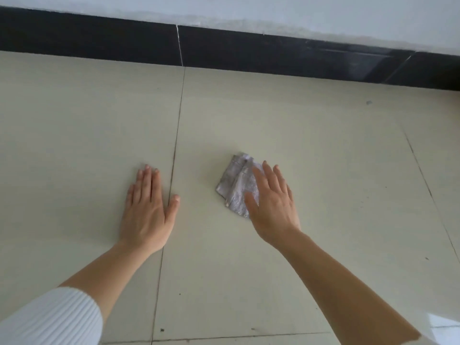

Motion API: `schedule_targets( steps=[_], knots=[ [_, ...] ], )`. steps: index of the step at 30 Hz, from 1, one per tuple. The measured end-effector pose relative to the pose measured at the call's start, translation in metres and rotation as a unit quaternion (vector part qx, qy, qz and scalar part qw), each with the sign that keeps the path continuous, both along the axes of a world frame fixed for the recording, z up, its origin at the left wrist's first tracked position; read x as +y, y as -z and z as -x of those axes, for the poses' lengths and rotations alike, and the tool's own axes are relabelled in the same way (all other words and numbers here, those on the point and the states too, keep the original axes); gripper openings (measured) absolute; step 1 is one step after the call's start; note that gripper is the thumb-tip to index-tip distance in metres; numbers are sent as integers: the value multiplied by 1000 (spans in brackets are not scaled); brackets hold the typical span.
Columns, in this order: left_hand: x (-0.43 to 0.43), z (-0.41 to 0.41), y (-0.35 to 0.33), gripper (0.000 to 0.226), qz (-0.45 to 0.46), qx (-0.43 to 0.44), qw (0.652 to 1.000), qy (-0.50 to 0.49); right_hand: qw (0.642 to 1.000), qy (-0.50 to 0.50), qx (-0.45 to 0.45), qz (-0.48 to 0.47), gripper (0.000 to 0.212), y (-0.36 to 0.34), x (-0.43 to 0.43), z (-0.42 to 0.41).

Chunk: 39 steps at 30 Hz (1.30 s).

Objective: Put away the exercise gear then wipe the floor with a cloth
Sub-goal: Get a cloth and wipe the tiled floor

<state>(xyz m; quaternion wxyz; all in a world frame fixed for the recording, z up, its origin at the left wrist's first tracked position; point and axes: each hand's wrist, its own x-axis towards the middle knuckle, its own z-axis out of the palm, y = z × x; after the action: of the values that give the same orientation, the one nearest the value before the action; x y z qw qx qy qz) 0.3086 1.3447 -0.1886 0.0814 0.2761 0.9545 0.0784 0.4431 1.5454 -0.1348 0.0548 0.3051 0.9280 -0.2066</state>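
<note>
Your right hand (272,206) presses flat, fingers spread, on the folded cloth (236,188); your left hand (146,210) lies open on the floor (323,158). No writing shows.

White ribbed sleeve (52,317), bare forearms

Soft, even daylight fills the scene, bright enough that the pale tiled floor (273,120) looks flat, with only faint, diffuse shadows hugging the left hand (146,207) and the right hand (272,207). A white patch of glare sits on the tile at the lower right corner, and a hazy sheen streaks the dark skirting (361,61) toward the right. The wide lens bows the skirting line, and the picture is slightly soft throughout, smearing the weave of the cloth (236,185).
</note>
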Motion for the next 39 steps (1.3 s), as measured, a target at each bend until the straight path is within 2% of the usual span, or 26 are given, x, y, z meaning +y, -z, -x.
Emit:
schedule_targets(
  steps=[3, 11, 17, 20, 22, 24, 27, 32, 34, 36, 39],
  knots=[
    [2, 2, 4, 77, -22, 18, 1000, -2, 996, -51, -60, -52, 57, 31, 3, 21],
    [-2, 3, 3, 72, -9, 12, 1000, 0, 996, -20, -38, -78, 52, 51, 30, 46],
    [0, 4, 3, 70, -11, 24, 1000, -1, 990, 104, -50, -79, 53, 54, 99, 95],
    [0, 4, 5, 69, -7, 30, 1000, 0, 982, 169, -38, -81, 53, 57, 106, 120],
    [-1, 5, 6, 70, -3, 29, 1000, 1, 981, 176, -33, -76, 54, 57, 97, 131],
    [-1, 5, 6, 70, -2, 31, 1000, 0, 991, 101, -15, -83, 54, 55, 76, 137],
    [0, 4, 5, 70, -6, 30, 1000, 0, 994, -71, -4, -85, 54, 51, 28, 127],
    [1, 5, 3, 70, -4, 26, 1000, 0, 954, -275, -33, -115, 55, 49, -3, 63],
    [1, 5, 3, 70, -2, 25, 1000, -1, 943, -300, -34, -143, 56, 50, 14, 46],
    [2, 5, 3, 70, -3, 23, 1000, -1, 951, -254, -53, -171, 58, 50, 43, 37],
    [1, 5, 3, 70, -9, 20, 1000, 1, 981, -70, -97, -151, 59, 46, 93, 31]
  ],
)
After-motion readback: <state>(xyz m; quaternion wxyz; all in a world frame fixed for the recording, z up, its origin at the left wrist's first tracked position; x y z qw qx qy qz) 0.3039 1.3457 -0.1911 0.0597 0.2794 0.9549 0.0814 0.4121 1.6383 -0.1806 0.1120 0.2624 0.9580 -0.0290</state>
